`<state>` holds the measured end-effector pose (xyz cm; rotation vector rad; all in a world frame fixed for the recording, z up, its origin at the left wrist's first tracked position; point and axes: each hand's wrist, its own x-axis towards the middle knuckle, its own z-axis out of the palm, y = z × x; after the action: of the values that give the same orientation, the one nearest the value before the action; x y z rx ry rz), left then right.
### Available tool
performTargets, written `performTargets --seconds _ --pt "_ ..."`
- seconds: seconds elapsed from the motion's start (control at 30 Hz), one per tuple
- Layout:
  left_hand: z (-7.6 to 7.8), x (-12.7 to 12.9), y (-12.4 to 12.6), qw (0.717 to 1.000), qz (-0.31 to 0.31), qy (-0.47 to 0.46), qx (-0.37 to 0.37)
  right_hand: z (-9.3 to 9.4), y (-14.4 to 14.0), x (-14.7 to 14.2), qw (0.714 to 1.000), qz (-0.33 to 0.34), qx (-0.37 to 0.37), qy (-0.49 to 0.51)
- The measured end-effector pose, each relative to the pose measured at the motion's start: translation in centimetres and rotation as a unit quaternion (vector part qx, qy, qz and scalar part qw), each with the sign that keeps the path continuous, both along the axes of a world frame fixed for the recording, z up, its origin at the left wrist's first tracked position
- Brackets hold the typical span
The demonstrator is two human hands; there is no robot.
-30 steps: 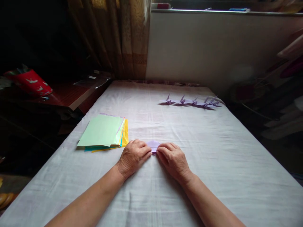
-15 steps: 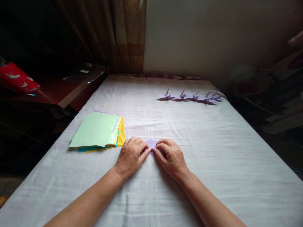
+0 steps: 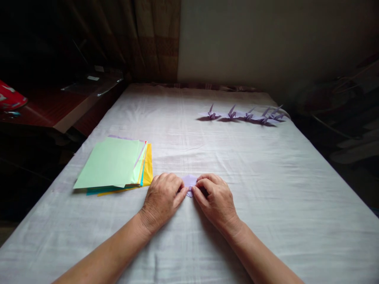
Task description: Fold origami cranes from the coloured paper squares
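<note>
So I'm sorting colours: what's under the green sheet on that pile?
Under the green sheet, edges of yellow, teal and orange sheets stick out on the white cloth. How many lie beneath is covered.

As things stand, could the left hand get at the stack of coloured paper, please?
Probably yes: the left hand rests on the purple fold, with the stack of coloured paper just to its left on the white cloth and nothing between them.

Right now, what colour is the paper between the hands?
Light purple folded paper, seen in the head view.
</note>
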<state>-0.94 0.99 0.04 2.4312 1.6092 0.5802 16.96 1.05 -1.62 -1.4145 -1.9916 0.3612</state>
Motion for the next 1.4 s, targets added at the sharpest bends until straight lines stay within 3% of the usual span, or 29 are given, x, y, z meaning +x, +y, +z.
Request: performTargets --seconds 0.93,1.13,1.4 --pt "0.2 0.2 0.2 0.999 0.017 0.000 -0.029 0.5 0.2 0.0 0.999 0.017 -0.030 0.011" --pt "0.2 0.2 0.3 0.999 0.017 -0.012 -0.040 0.6 0.3 -0.5 0.999 -0.014 -0.032 -0.026" --pt "0.1 -0.6 0.5 0.997 -0.001 -0.052 -0.065 0.8 1.1 1.3 0.993 0.063 -0.095 0.032"
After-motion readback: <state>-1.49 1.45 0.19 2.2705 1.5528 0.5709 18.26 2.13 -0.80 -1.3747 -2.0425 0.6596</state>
